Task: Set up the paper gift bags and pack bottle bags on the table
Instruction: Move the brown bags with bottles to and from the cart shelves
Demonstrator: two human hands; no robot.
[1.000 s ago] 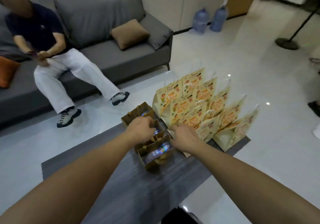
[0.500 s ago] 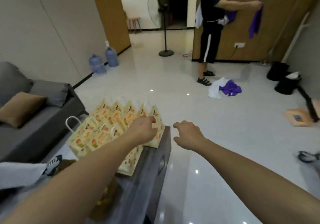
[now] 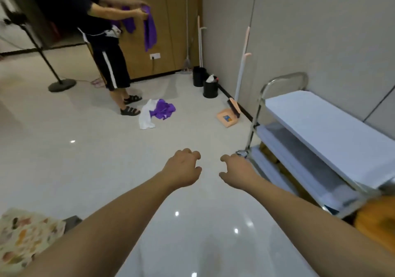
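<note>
Yellow gift bag [image 3: 27, 236] lies left of left hand [image 3: 183, 169].

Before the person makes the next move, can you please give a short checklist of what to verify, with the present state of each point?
1. Left hand free: ok, fingers loosely curled, holds nothing.
2. Right hand free: ok, also holds nothing.
3. Gift bags in view: not ok, only a patterned edge shows at the lower left corner.
4. Bottle bags in view: not ok, none shows.
5. Floor ahead free: ok just ahead of the hands; clothes lie farther off, near a standing person.
6. Cart holds supplies: cannot tell, the shelves show nothing clear.
</note>
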